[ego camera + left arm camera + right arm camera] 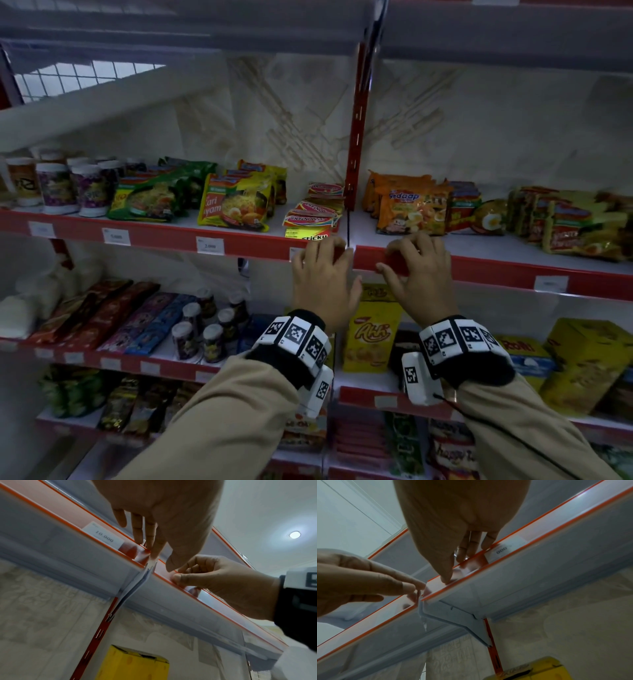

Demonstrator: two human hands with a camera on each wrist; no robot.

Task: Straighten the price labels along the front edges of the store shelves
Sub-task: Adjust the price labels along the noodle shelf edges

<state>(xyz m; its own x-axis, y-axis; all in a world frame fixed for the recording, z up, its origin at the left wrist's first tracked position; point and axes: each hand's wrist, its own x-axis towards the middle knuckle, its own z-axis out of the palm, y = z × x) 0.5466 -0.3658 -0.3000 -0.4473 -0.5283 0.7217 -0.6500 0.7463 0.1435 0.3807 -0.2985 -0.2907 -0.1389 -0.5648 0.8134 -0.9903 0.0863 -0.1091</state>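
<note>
Labels point(210, 245) left of the joint sit level; 1 by the joint is pinched by the right hand point(419, 274), left hand point(323, 279) fingers pressed flat on the rail point(496, 272); lower shelves are judged pending

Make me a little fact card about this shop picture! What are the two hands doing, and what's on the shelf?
Place: store shelves with a red front strip
Left hand: fingertips on the strip, just left of the join between two shelves
Right hand: fingers curled over the strip's top edge, thumb under it, just right of the join
Nearest label: white 10.000 label, beside the left hand
Other labels: 2.000 label, sitting level
On the shelf: noodle packets, Sedaap packets
Below: yellow snack box
</note>
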